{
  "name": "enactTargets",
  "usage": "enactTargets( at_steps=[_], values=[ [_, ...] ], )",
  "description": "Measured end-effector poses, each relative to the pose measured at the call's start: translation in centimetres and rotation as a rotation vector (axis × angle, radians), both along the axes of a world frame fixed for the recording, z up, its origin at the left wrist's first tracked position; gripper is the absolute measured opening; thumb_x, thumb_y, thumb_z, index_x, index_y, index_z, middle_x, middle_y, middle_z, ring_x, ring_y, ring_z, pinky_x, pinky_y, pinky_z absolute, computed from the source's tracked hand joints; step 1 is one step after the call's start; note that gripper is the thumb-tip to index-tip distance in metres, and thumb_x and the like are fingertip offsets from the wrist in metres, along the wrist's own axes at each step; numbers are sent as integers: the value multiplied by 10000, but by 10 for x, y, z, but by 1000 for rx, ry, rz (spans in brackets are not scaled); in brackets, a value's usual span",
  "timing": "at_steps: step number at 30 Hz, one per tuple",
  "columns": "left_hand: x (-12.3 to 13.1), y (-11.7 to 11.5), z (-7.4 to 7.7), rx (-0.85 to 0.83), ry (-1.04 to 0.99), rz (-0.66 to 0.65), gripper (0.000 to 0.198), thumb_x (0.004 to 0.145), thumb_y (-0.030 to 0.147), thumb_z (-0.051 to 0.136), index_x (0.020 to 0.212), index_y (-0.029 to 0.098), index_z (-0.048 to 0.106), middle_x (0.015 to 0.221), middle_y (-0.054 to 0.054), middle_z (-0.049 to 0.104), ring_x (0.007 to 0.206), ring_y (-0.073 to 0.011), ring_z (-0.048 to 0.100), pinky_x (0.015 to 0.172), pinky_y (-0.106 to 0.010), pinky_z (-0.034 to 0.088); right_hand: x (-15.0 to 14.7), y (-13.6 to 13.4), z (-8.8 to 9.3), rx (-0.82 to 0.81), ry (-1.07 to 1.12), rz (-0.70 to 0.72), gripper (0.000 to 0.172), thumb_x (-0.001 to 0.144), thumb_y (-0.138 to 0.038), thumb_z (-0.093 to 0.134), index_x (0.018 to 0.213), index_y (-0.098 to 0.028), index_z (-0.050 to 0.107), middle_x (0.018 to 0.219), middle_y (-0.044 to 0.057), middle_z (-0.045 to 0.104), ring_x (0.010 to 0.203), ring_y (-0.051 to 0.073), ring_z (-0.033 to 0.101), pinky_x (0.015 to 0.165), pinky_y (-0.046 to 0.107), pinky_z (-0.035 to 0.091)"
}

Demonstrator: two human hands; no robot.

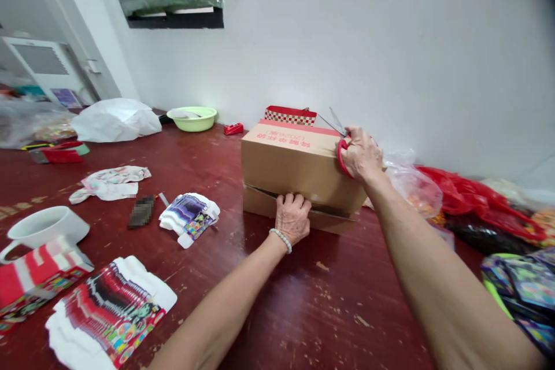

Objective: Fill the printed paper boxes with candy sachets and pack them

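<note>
A brown cardboard box [295, 170] with red printing on its top stands on the dark red table, a gap running along its near side. At that gap, my left hand [293, 218], with a beaded bracelet at the wrist, hooks its curled fingers onto the cardboard; the fingertips are partly hidden. Over the box's top right corner, my right hand [363, 153] is closed around red-handled scissors [342, 157]. The scissor blades are spread apart and point up and to the left, away from the cardboard.
Behind the box lies a red checkered carton [290, 115]. Stacked flat printed cartons [117, 306], more flat cartons [188, 217], a white mug [47, 225] and a green basin [193, 119] are on the left. Red plastic bags [477, 196] crowd the right by the wall.
</note>
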State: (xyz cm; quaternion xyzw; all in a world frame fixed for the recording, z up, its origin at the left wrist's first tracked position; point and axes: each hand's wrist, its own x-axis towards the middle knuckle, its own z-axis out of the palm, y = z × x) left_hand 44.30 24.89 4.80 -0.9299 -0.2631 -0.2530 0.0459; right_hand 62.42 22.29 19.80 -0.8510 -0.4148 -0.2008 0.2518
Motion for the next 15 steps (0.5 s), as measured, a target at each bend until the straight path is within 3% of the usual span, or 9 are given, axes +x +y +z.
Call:
enactTargets(
  at_steps=[3, 7, 9, 12, 15],
  values=[
    [-1, 1, 5, -51, 10, -21, 165, 772, 280, 611, 861, 156, 673, 1005, -131, 584, 1007, -318, 469, 844, -483, 366, -1, -1, 1, -10, 8, -6, 449, 923, -378, 425, 1350, -258, 496, 1189, 124, 620, 1082, 309, 557, 908, 462, 441],
    [-5, -2, 3, -144, 19, -57, 177, 847, 291, 562, 896, 162, 673, 1053, -141, 592, 1063, -319, 454, 852, -478, 351, 2, 0, 0, -7, 16, -18, 448, 926, -380, 403, 1348, -261, 493, 1170, 128, 618, 1083, 307, 558, 906, 465, 439],
    [-14, -12, -7, -220, 39, -73, 146, 859, 248, 549, 909, 174, 666, 989, -133, 616, 1019, -300, 483, 846, -466, 353, 4, 1, -1, -11, 15, -19, 452, 924, -377, 402, 1351, -257, 492, 1173, 131, 616, 1079, 311, 561, 902, 469, 437],
    [-34, -40, -34, -381, 86, -85, 92, 825, 153, 563, 843, 178, 649, 846, -114, 628, 883, -259, 534, 784, -425, 374, 6, 1, -2, -14, 8, -12, 474, 916, -393, 417, 1361, -244, 490, 1188, 148, 617, 1085, 334, 565, 891, 462, 433],
    [-50, -64, -56, -550, 72, -78, 135, 795, 107, 562, 882, 177, 638, 944, -140, 639, 938, -280, 557, 826, -455, 379, 8, 0, -4, -3, 3, -10, 497, 916, -407, 419, 1382, -243, 475, 1218, 166, 608, 1092, 357, 564, 874, 463, 429]
  ],
)
